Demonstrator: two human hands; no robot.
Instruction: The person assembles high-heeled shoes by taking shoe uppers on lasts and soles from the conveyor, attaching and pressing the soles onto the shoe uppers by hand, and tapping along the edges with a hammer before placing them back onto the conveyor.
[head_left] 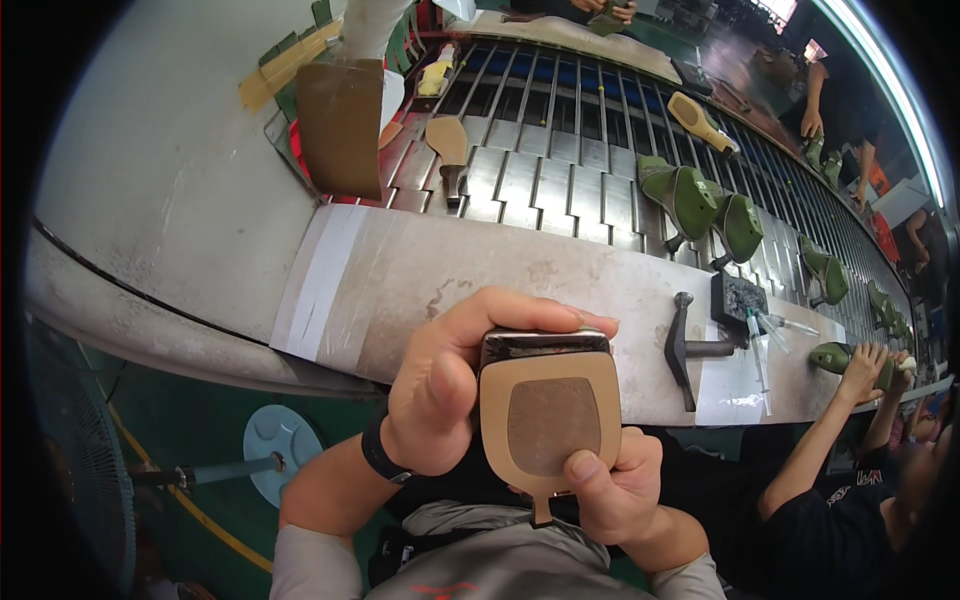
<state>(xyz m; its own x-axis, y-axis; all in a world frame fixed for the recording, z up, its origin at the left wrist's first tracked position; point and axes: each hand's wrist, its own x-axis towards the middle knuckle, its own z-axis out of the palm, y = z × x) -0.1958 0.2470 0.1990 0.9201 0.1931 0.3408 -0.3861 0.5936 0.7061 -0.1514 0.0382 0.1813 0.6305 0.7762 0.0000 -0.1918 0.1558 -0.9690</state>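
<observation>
Close in front of my body is a heeled shoe, its tan sole facing me with a brown patch in the middle. Its dark, shiny toe edge points away, and the narrow heel end hangs toward my lap. My left hand curls around the far side, fingers laid over the toe edge and thumb lifted off the sole. Gripping the lower right edge, my right hand presses its thumb on the sole. The fingers behind the shoe are hidden.
Beyond the pale bench runs a metal slat conveyor, carrying green heeled shoes and a tan sole. A hammer, black block and syringes lie right. A co-worker's hands hold a green shoe.
</observation>
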